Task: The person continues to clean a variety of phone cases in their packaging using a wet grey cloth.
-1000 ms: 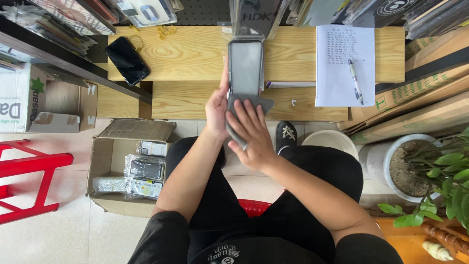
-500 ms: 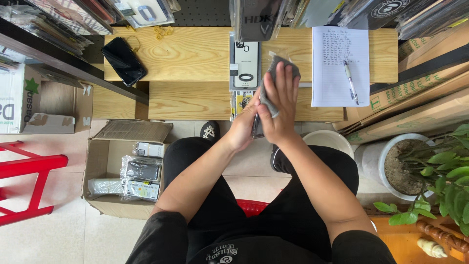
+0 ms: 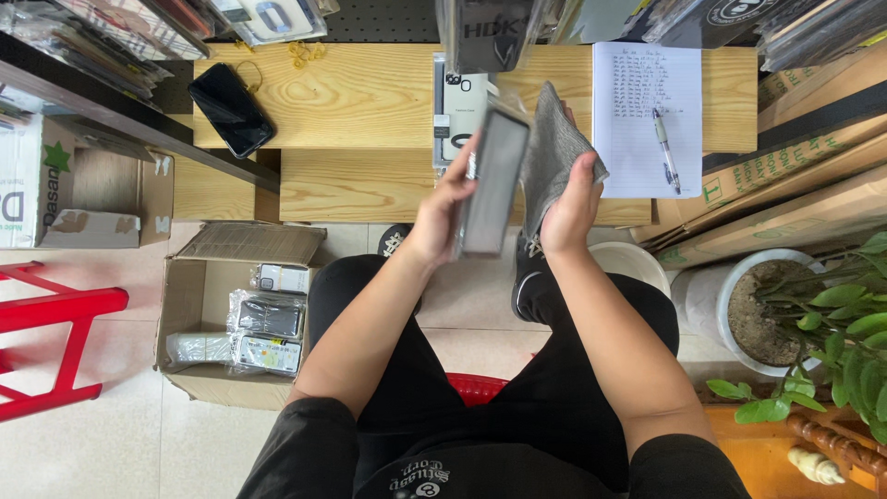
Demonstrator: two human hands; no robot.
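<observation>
My left hand (image 3: 445, 208) grips a slim grey phone (image 3: 492, 183), held on edge above my lap in front of the wooden shelf (image 3: 370, 97). My right hand (image 3: 571, 208) holds a grey cloth (image 3: 552, 157) right beside the phone, on its right side. Behind the phone, a clear packaged phone case (image 3: 459, 111) lies on the wooden shelf. I sit with black trousers over a red stool (image 3: 476, 388).
A black phone (image 3: 231, 109) lies at the shelf's left. A written sheet (image 3: 645, 111) with a pen (image 3: 665, 148) lies at the right. An open cardboard box (image 3: 236, 314) of packaged items sits on the floor left. A potted plant (image 3: 785, 314) and long cartons (image 3: 785, 185) stand right.
The phone was held flat and upright facing me; now it is turned on edge. My right hand brought the grey cloth up and now holds it beside the phone.
</observation>
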